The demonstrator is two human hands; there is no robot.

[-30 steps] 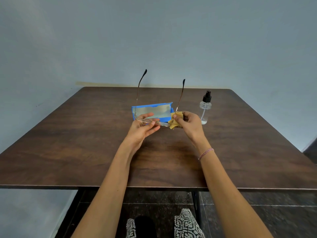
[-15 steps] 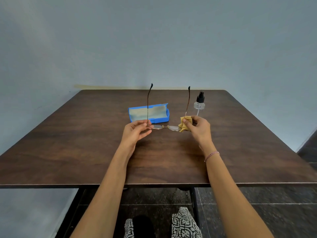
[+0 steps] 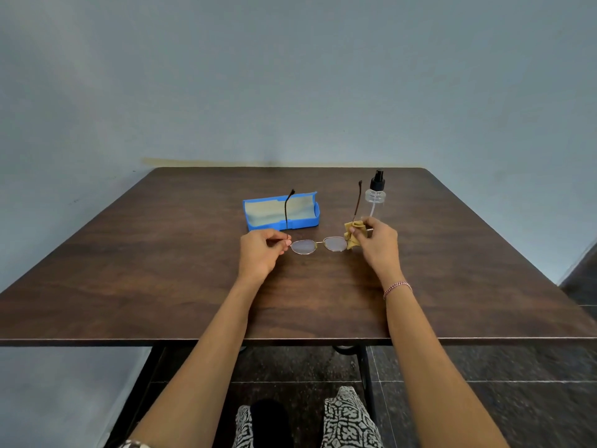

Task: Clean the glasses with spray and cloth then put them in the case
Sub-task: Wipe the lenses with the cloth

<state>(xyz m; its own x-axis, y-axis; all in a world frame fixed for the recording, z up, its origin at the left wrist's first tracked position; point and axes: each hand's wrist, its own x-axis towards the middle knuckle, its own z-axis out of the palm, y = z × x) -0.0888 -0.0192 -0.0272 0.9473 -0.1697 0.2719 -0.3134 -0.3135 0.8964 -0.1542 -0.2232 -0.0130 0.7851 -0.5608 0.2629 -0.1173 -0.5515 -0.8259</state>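
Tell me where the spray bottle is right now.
In the head view, the spray bottle stands upright on the table, just behind the right hand and right of the blue case.

No text, label, brand, number or sign can be read anywhere: nothing legible on the things near either hand or on the worktop.
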